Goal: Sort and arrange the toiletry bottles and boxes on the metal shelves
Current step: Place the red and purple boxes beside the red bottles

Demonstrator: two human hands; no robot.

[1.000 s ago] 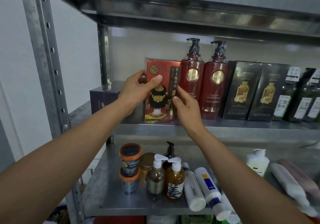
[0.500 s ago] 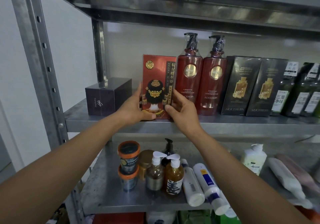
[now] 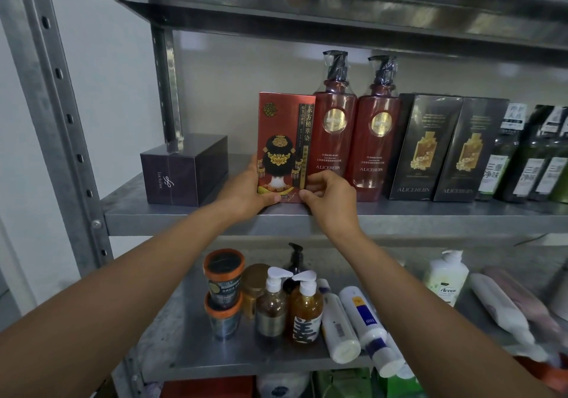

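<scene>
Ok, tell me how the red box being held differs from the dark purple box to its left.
The red box stands tall and upright; the purple box lies low and wide. The red box carries bright gold and black artwork, the purple box only a small pale logo. The left hand and right hand grip the red box; the purple box sits untouched. Both rest on the same metal shelf.

A pale wall (image 3: 116,90), seemingly bare, behind everything.

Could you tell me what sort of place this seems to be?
Probably a stockroom or storage area for toiletries. Bare metal shelves on perforated uprights hold duplicates: two red pump bottles, two matching black boxes. The lower shelf is still a jumble of bottles.
</scene>
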